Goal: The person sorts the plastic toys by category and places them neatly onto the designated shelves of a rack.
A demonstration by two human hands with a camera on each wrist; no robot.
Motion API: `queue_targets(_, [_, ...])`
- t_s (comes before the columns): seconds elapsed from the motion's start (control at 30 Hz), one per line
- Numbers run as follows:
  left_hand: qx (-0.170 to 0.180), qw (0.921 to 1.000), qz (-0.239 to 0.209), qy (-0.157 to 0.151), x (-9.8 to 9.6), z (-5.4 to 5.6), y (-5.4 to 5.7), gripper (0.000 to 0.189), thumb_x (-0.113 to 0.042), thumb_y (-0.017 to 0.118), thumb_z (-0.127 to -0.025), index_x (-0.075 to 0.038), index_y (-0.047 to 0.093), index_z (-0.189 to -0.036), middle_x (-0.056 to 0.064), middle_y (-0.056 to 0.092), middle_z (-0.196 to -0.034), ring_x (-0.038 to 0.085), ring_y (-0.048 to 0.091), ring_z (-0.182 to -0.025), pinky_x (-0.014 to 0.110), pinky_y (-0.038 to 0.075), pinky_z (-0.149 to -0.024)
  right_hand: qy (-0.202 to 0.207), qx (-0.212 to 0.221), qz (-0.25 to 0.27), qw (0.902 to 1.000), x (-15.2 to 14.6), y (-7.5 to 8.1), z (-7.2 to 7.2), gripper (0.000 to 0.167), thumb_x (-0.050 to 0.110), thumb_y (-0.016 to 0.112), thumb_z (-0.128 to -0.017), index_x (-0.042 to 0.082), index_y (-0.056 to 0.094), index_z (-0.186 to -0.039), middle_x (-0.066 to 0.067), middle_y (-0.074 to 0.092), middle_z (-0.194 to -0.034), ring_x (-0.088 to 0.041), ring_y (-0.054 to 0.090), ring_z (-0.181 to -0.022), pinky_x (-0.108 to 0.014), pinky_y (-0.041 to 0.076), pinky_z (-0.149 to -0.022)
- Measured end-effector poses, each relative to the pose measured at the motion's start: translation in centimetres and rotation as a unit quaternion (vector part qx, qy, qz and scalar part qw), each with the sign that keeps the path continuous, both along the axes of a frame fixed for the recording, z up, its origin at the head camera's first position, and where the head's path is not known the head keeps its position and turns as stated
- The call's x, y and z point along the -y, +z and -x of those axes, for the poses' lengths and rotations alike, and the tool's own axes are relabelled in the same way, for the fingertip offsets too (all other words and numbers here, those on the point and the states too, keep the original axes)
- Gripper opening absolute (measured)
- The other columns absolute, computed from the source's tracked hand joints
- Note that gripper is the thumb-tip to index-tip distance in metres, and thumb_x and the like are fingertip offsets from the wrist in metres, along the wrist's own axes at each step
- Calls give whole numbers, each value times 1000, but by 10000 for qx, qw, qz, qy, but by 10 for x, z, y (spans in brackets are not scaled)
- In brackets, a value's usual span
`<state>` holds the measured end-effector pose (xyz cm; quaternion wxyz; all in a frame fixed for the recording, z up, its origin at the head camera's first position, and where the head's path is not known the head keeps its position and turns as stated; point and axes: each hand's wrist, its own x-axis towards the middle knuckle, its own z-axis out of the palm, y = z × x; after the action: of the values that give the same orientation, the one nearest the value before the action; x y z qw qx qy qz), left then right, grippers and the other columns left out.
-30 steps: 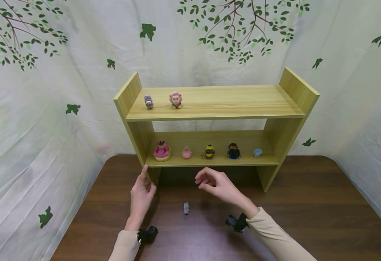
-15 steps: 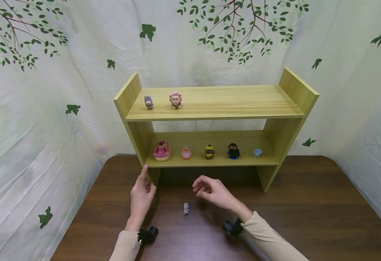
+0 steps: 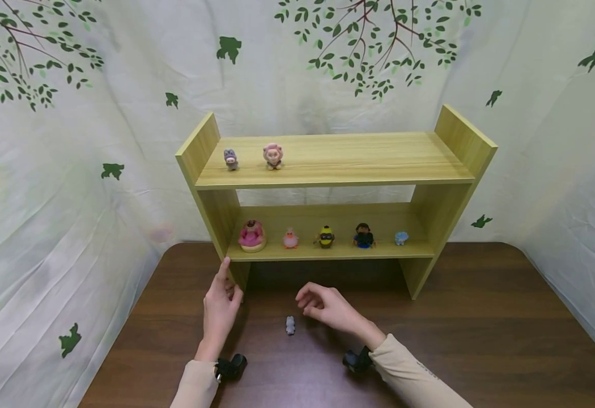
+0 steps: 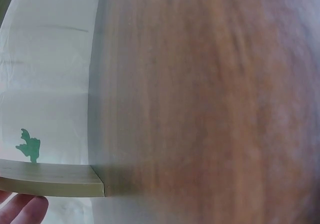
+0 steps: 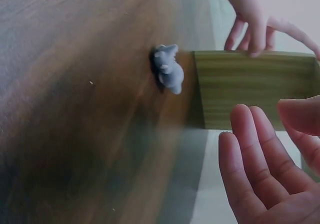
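Note:
A small grey figurine (image 3: 290,325) lies on the brown table in front of a wooden shelf (image 3: 335,184). My right hand (image 3: 328,306) hovers just beyond it to the right, fingers loosely bent and nothing between them. In the right wrist view the same grey figurine (image 5: 169,69) shows on its side, apart from my right hand (image 5: 272,169). My left hand (image 3: 220,306) holds the front edge of the shelf's left side panel, index finger stretched up to the middle board's corner. Fingertips of the left hand (image 4: 27,209) show against that panel in the left wrist view.
On the middle board stand a pink bear figurine (image 3: 251,236), a pink bird-like one (image 3: 290,239), a yellow-capped one (image 3: 326,237), a dark-haired one (image 3: 364,236) and a light blue one (image 3: 401,238). The top board bears a purple-grey figurine (image 3: 230,160) and a pink-haired one (image 3: 273,156).
My right hand has come down and slightly left, away from the middle board and nearer the grey figurine. The left hand stays at the side panel.

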<state>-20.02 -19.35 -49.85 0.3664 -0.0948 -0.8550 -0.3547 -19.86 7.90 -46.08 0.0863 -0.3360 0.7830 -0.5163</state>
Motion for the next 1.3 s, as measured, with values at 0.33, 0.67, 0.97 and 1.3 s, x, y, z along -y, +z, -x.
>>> queue_targets(0.33, [-63, 10000, 32, 18, 2, 2, -2, 84, 15, 61, -79, -23, 33, -148, 10, 51, -85, 16, 49, -63, 33, 44, -53, 95, 83, -302, 9995, 9, -12, -1, 21, -6, 59, -86, -2, 59, -107, -13, 66, -95, -11, 62, -80, -24, 49, -70])
queue_targets(0.67, [-135, 9999, 63, -6, 2, 2, -2, 85, 16, 61, -78, -23, 33, -148, 10, 49, -82, 16, 49, -63, 32, 43, -52, 99, 283, -539, 9981, 19, -26, -2, 23, -7, 58, -84, 3, 60, -106, -7, 65, -94, -11, 61, -77, -24, 48, -63])
queue_targets(0.97, [-100, 9999, 37, -2, 1, 1, -2, 87, 16, 61, -78, -24, 32, -148, 10, 49, -82, 16, 48, -62, 32, 43, -52, 3, 387, -662, 9971, 25, -31, -3, 22, -4, 63, -83, 3, 62, -104, -8, 63, -89, -8, 58, -70, -22, 47, -55])
queue_targets(1.3, [-99, 9999, 40, 15, 1, 1, -2, 86, 16, 61, -77, -24, 32, -148, 9, 49, -82, 16, 49, -63, 32, 44, -53, -63, -172, -887, 9959, 32, -37, -1, 22, 5, 74, -80, 4, 64, -100, -5, 57, -83, -6, 54, -71, -20, 47, -62])
